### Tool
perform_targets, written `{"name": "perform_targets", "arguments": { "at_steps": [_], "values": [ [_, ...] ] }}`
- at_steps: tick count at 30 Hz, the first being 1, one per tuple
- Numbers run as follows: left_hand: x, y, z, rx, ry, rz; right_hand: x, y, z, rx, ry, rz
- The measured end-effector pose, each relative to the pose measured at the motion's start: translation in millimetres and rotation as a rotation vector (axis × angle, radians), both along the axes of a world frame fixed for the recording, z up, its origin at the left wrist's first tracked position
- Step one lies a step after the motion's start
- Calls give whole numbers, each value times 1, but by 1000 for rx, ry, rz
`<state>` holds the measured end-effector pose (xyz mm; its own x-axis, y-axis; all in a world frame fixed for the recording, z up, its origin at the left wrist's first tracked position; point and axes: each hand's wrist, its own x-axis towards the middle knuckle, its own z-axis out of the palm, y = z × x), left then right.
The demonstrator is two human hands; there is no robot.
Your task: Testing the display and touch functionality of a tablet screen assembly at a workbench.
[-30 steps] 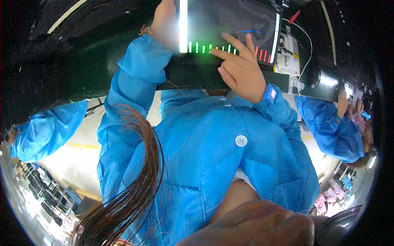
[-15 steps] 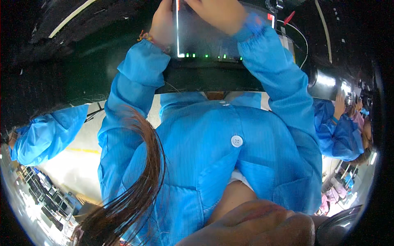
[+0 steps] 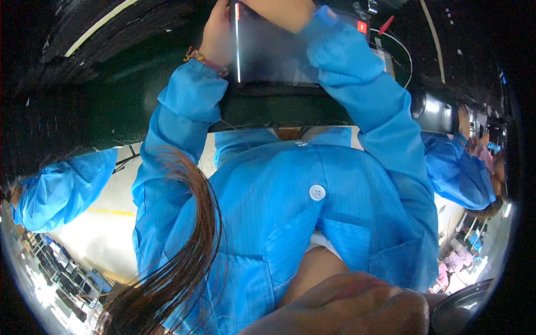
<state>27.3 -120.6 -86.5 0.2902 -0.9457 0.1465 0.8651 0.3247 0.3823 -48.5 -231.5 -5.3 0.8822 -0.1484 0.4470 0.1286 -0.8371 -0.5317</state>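
Sitting on the counter (image 3: 134, 106), the dark screen (image 3: 273, 53) is flanked closely at its left edge by the left hand (image 3: 218, 36); its far-left part is overhung by the right hand (image 3: 285, 12). Fingertips are cut off, so neither grip can be told.

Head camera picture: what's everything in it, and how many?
Flat rectangular screen: 1, dark, top centre
Work surface: 1, dark green, top
Small pointed thing: 1, red, upper right
Thin curved cable: 1, white, upper right
Co-workers' sleeved arms: at least 2, blue, far sides
Floor: 1, pale, yellow-lined, lower left
Metal frames: several, grey, lower left
Farther items: too small to count
Ponytail: 1, brown, left of centre
Buttoned coat: 1, blue, centre
Bracelet: 1, multicoloured, left wrist
Left hand: 1, bare, screen's left edge
Right hand: 1, bare, overlapping screen, cut off
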Motion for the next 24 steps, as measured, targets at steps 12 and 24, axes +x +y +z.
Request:
{"name": "perform_targets", "arguments": {
  "at_steps": [12,24],
  "values": [
    [20,23,-35,172,-874,180,-39,40,-37,-486,-218,0],
    [-1,17,5,314,-572,66,-121,18,-16,-259,-102,-87]
  ]
}}
